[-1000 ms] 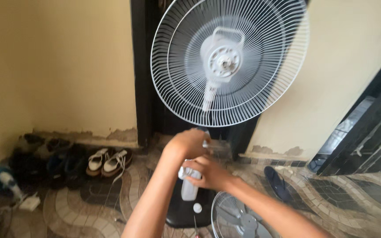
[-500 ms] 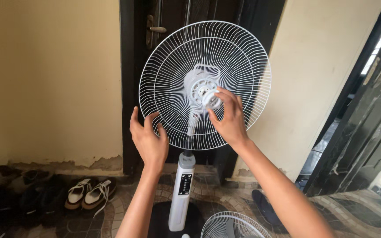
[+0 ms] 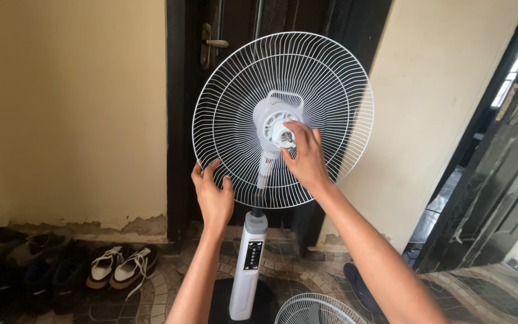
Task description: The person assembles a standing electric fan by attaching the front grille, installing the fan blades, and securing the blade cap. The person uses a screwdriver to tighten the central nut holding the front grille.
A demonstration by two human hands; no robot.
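A white pedestal fan stands before me with only its rear wire grille (image 3: 325, 78) mounted; no blades are on it. My right hand (image 3: 304, 157) has its fingertips closed round the small white hub (image 3: 282, 135) at the centre of the motor housing. My left hand (image 3: 212, 193) steadies the grille's lower left rim with its fingers spread against the wires. Below the grille, the white column with a dark control panel (image 3: 251, 257) rises from a black round base (image 3: 271, 300).
A second wire grille (image 3: 316, 311) lies on the patterned floor by the base. Several pairs of shoes (image 3: 121, 269) line the foot of the yellow wall at left. A dark door with a handle (image 3: 214, 43) is behind the fan. A dark sandal (image 3: 358, 282) lies at right.
Both hands rose from the column to the fan head a second ago. Over the last half second my right hand stayed at the hub and the view came closer.
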